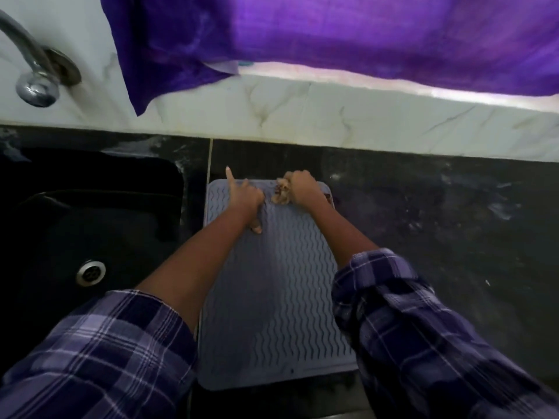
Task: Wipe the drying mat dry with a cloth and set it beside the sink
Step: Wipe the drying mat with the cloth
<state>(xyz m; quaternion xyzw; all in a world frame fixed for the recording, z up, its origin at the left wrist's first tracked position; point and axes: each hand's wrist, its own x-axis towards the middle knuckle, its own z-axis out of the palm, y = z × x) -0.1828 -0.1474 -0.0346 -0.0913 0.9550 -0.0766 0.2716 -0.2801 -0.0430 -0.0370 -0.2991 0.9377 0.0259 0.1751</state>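
Head: right hand (304,189) grip clenched on cloth (280,193); left hand (246,196) released, flat on mat (272,297).

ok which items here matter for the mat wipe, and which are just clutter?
Job:
mat
cloth, bunched in right hand
left hand, pressing on mat
sink

Lying about:
purple fabric
tap
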